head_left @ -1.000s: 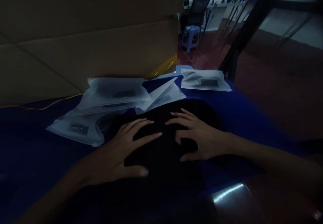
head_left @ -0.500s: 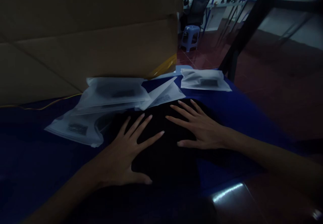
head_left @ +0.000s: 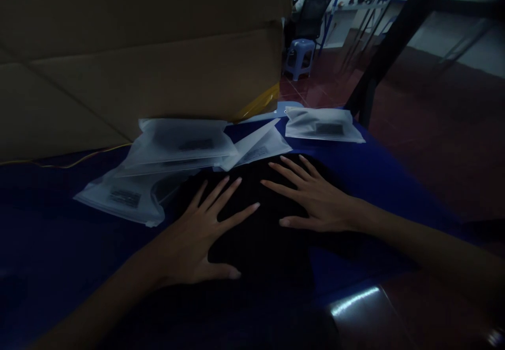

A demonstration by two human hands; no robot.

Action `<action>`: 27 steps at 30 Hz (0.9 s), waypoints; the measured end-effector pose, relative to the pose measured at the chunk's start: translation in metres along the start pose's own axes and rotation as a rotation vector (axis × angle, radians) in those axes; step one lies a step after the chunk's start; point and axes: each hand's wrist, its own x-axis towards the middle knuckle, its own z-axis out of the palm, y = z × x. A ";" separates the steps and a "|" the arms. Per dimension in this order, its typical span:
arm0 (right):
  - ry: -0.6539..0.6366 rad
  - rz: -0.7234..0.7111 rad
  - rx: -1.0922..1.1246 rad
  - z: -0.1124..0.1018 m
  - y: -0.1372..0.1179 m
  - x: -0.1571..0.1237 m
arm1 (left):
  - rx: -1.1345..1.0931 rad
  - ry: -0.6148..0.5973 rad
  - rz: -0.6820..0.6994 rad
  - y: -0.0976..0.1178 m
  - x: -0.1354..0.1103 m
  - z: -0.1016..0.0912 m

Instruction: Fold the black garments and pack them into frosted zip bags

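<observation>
Both hands rest with spread fingers on a black cloth item (head_left: 260, 250), too dark to show its exact kind. My left hand (head_left: 197, 239) lies on its left part, palm down and open. On its upper right part is my right hand (head_left: 311, 197), also open, fingers pointing left and away. Just beyond the fingertips, frosted plastic zip bags (head_left: 181, 142) overlap one another. One bag (head_left: 126, 197) lies nearest my left hand, and a folded white one (head_left: 258, 147) sits beyond the cloth. A further bag (head_left: 325, 125) lies apart at the right.
A large cardboard box (head_left: 158, 76) with yellow tape stands behind the bags. Blue cloth (head_left: 379, 181) covers the table. A yellow cord (head_left: 67, 166) runs along the left. Beyond are a dark slanted post (head_left: 398, 34), a blue stool (head_left: 300, 58) and a person seated on a chair (head_left: 313, 16).
The view has shifted very slightly, so things appear a little further right. Both hands keep the same spread pose on the black cloth item.
</observation>
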 end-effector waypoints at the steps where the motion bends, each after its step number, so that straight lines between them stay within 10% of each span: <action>1: -0.007 0.001 0.011 -0.001 0.000 0.000 | -0.001 0.002 0.003 0.000 0.000 0.000; 20: 0.075 -0.013 -0.112 -0.001 0.001 -0.001 | 0.055 0.051 0.023 -0.001 0.001 0.001; 27: 0.193 0.002 -0.029 -0.029 0.008 -0.006 | 0.112 0.275 0.117 0.008 0.006 -0.005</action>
